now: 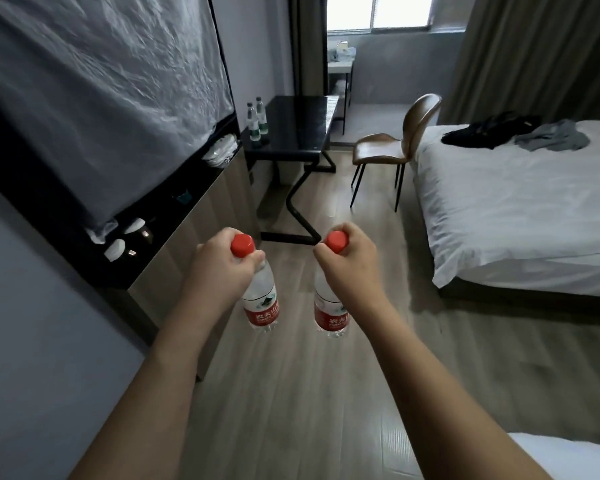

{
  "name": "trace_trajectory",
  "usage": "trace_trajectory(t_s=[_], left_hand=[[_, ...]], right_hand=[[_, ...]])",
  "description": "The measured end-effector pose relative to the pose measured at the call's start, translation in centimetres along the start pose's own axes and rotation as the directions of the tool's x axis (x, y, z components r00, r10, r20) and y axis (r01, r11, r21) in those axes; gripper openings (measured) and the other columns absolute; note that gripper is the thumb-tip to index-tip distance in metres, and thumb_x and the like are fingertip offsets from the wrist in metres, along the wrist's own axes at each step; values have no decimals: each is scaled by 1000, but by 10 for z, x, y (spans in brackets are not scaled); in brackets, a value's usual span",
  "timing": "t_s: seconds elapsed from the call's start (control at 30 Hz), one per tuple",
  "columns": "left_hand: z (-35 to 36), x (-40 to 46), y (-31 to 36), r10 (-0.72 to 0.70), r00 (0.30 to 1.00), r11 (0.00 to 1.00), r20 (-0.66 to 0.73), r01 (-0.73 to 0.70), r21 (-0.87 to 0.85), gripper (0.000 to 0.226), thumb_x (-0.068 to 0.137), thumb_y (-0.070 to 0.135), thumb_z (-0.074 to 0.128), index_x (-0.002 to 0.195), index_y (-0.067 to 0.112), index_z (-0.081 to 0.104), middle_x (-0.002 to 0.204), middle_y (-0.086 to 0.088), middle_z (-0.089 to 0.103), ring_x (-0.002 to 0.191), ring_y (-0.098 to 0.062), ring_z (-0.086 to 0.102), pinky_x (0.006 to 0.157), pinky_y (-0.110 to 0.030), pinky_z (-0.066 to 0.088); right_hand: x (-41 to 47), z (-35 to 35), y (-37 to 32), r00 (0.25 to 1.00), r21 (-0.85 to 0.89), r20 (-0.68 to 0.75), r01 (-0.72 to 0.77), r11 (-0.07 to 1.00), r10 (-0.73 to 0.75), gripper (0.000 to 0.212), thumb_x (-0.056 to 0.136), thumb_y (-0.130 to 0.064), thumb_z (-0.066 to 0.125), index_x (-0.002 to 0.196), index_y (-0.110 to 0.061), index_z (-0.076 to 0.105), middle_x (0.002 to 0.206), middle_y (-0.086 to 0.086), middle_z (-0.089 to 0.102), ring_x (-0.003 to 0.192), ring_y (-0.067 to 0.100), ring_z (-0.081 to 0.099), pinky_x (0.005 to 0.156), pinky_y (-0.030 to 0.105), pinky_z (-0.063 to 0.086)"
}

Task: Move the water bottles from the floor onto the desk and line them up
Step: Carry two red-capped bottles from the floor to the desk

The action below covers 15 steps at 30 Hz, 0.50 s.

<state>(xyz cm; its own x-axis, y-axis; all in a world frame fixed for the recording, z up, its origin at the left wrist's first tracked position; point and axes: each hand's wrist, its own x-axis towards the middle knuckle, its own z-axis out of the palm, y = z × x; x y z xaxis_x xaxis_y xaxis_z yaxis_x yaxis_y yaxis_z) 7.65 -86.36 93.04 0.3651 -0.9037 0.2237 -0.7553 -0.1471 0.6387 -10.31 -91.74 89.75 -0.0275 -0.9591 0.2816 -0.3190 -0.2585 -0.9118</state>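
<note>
Two red-capped bottles are hanging upright above the wood floor [291, 393]: the left hand [219, 268] is gripping the left bottle [260, 303] at its neck, the right hand [350, 268] is gripping the right bottle [329, 313] likewise. Well beyond both grips, two green-labelled bottles [257, 117] are standing together on the black desk [298, 133].

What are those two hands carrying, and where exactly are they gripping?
Each hand holds one water bottle by its neck, just under the red cap: left hand the left bottle, right hand the right bottle.
</note>
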Motion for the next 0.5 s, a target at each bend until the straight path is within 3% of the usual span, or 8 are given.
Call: trace_trajectory(t_s=[0.23, 0.4, 0.5], left_hand=[[33, 43, 19, 33, 999, 999, -12, -33, 1, 20, 82, 36, 74, 92, 22, 63, 74, 11, 60, 70, 2, 53, 56, -13, 35], [63, 88, 20, 42, 999, 999, 7, -41, -29, 18, 82, 34, 74, 88, 24, 61, 74, 9, 61, 70, -3, 57, 56, -17, 38], [85, 123, 18, 43, 999, 998, 20, -41, -57, 17, 82, 33, 74, 87, 25, 61, 74, 8, 61, 69, -4, 57, 55, -18, 37]], right_hand=[[50, -12, 22, 999, 34, -50, 15, 999, -14, 13, 74, -19, 65, 72, -21, 52, 62, -5, 52, 57, 0, 48, 49, 10, 39], [95, -5, 46, 999, 24, -46, -5, 1000, 6, 14, 72, -24, 63, 69, -25, 50, 62, -7, 52, 56, 2, 48, 49, 12, 39], [132, 3, 62, 999, 1, -42, -31, 1000, 31, 12, 71, -26, 62, 69, -25, 50, 62, -6, 53, 56, 6, 47, 53, 24, 44]])
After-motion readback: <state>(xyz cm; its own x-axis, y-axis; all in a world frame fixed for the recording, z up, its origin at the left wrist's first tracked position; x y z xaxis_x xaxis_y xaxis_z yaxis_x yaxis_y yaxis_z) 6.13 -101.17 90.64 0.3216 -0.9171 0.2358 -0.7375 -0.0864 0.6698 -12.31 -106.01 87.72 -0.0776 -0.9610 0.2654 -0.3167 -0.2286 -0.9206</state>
